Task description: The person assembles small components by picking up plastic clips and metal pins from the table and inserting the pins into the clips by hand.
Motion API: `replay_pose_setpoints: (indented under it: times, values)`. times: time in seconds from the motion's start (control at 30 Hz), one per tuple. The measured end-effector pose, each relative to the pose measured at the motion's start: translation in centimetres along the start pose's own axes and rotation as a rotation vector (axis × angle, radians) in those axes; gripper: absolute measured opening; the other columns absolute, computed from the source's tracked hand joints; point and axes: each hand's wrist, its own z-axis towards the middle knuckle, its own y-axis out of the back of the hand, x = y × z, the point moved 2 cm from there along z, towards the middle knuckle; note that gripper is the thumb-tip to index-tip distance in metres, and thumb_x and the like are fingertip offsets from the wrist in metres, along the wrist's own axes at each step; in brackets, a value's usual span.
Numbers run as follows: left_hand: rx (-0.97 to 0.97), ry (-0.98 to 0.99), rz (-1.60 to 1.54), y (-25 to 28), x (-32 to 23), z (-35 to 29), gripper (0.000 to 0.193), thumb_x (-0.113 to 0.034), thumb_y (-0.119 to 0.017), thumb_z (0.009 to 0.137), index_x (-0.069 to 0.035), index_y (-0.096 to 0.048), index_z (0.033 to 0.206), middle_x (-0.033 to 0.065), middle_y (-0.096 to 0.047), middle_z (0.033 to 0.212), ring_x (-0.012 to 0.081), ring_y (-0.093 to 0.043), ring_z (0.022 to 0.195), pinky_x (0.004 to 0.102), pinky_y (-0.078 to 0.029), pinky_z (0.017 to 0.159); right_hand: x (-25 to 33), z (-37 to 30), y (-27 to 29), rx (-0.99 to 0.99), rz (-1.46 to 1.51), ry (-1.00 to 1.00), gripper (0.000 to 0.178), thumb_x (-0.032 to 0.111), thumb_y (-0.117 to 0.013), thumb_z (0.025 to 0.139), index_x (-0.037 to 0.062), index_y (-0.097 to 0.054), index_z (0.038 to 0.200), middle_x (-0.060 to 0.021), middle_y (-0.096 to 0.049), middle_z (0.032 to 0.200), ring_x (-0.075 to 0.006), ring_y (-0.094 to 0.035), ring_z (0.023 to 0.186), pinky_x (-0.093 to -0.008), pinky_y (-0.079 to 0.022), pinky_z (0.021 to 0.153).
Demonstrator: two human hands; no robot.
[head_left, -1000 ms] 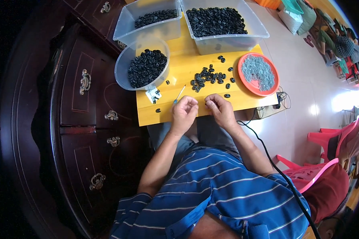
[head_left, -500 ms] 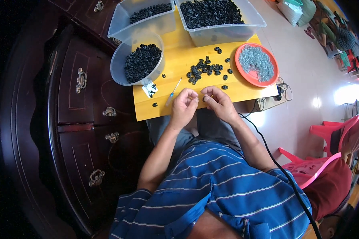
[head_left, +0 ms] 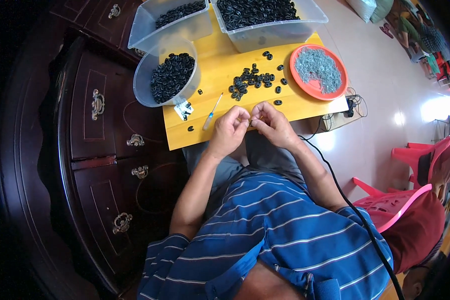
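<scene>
Over the near edge of the table, my left hand [head_left: 228, 132] and my right hand [head_left: 276, 129] meet, thumbs and fingers pinched. A small black oval part shows in part at the right fingertips; whatever the left fingers pinch is too small to make out. Beyond the hands lies a loose group of black oval parts with holes [head_left: 255, 80]. A small screwdriver [head_left: 208, 120] with a pale handle rests left of my left hand. At the right, an orange-red round tray [head_left: 294, 79] holds many small silvery metal pieces [head_left: 319, 67].
A clear round tub [head_left: 143, 82] of black parts stands at the table's left. Two larger clear bins, left [head_left: 144, 30] and right [head_left: 312, 21], hold more at the back. Dark drawers [head_left: 97, 135] flank the left side. A black cable [head_left: 335, 185] runs past my right arm; pink chairs [head_left: 385, 210] stand right.
The two hands have drawn slightly closer together, with fingertips now nearly touching. The table and its things appear shifted a little up and left in the view.
</scene>
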Motion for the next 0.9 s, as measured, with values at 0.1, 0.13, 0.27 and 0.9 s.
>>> replay_pose_setpoints:
  times: [0.1,0.13,0.27,0.9]
  values:
    - [-0.015,-0.01,0.03,0.0,0.2,0.1,0.013,0.005,-0.064,0.09,-0.002,-0.059,0.1,-0.0026,-0.058,0.081,0.0005,-0.05,0.062,0.0192,-0.041,0.054,-0.5,0.1,0.1,0.006,0.014,0.019,0.014,0.006,-0.063,0.098,0.0058,-0.054,0.108,0.0029,-0.055,0.089,-0.0031,-0.053,0.076,-0.0203,-0.046,0.066]
    - [-0.012,-0.011,0.03,0.1,0.2,0.2,0.013,0.005,-0.064,0.09,-0.002,-0.059,0.1,-0.0026,-0.058,0.081,0.0005,-0.05,0.062,0.0192,-0.041,0.054,-0.6,0.0,0.2,0.004,0.014,0.019,0.014,0.006,-0.063,0.098,0.0058,-0.054,0.108,0.0029,-0.055,0.089,-0.0031,-0.053,0.076,-0.0203,-0.046,0.066]
    - [0.019,0.007,0.019,0.0,0.0,0.2,0.013,0.005,-0.064,0.09,-0.002,-0.059,0.1,-0.0022,-0.058,0.081,0.0007,-0.051,0.062,0.0195,-0.042,0.054,-0.3,0.0,0.3,-0.006,-0.025,0.005,0.013,0.006,-0.063,0.098,0.0054,-0.054,0.107,0.0027,-0.056,0.089,-0.0028,-0.053,0.077,-0.0201,-0.046,0.067]
    - [0.139,0.035,-0.018,-0.7,-0.8,1.7,0.02,0.001,-0.066,0.087,-0.001,-0.062,0.106,0.007,-0.066,0.082,0.0144,-0.063,0.062,0.0297,-0.053,0.062,-2.1,-1.2,1.1,-0.089,0.357,-0.005,0.016,0.002,-0.064,0.097,0.008,-0.054,0.107,0.005,-0.055,0.089,-0.003,-0.054,0.077,-0.0197,-0.046,0.067]
